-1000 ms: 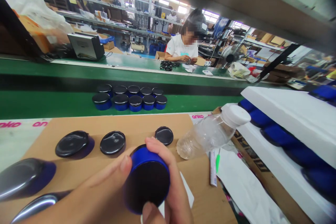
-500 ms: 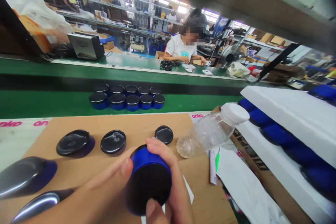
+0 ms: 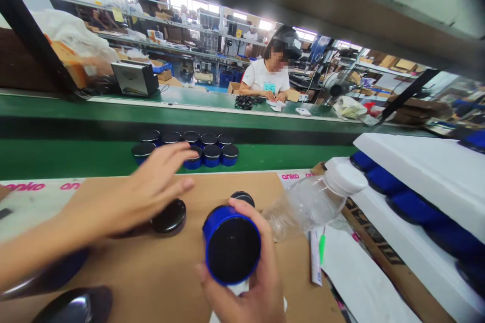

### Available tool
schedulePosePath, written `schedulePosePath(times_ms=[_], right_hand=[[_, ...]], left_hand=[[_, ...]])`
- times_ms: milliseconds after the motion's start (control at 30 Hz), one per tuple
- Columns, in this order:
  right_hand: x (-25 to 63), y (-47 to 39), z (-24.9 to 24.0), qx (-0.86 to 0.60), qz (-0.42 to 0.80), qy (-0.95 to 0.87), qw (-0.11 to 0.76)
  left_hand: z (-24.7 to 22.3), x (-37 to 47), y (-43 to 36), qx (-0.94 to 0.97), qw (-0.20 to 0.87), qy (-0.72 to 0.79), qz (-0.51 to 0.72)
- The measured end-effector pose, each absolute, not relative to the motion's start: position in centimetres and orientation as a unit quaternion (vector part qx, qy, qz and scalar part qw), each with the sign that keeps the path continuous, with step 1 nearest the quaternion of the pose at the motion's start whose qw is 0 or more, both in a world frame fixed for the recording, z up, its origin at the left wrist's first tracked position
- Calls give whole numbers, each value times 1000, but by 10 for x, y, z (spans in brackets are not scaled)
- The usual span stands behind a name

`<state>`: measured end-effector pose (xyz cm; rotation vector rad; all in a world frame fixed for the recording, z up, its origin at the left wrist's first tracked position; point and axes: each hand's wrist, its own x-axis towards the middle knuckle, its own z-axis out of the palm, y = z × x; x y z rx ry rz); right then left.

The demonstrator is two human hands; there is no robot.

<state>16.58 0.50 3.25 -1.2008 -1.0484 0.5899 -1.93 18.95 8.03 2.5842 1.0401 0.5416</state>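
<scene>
My right hand (image 3: 253, 288) grips a blue round jar (image 3: 231, 243) low in the middle, its dark open end turned toward me. My left hand (image 3: 141, 194) is open, fingers spread, held above the cardboard sheet (image 3: 159, 272) over a black lid (image 3: 169, 216). Another black lid (image 3: 242, 196) lies just behind the held jar. More dark lids (image 3: 78, 308) sit at the lower left edge.
Several blue jars with black lids (image 3: 206, 149) stand grouped on the green conveyor belt (image 3: 56, 156). A clear plastic bottle (image 3: 314, 199) lies tilted to the right. White foam trays (image 3: 417, 171) holding blue jars fill the right side. A person in a white shirt (image 3: 270, 78) works across the belt.
My left hand let go of the blue jar and moved up and left, now open over the lids. My right hand alone holds the jar. The camera tilted down slightly.
</scene>
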Motion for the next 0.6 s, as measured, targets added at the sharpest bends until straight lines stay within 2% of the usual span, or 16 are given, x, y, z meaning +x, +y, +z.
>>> schedulePosePath(times_ms=[67, 167, 267, 333, 467, 600], right_hand=[[170, 11, 23, -537, 261, -448, 665], [179, 15, 14, -547, 282, -437, 656], [184, 19, 11, -533, 331, -435, 646], [182, 24, 9, -498, 356, -421, 670], [176, 37, 2, -419, 366, -362, 748], [179, 37, 6, -267, 497, -280, 777]], left_hand=[[78, -27, 239, 903, 59, 390, 171], [58, -45, 296, 907, -19, 413, 85], [35, -59, 323, 905, -86, 415, 26], [26, -64, 332, 906, -126, 404, 8], [18, -68, 345, 907, -166, 387, -2], [12, -79, 350, 907, -157, 390, 0]])
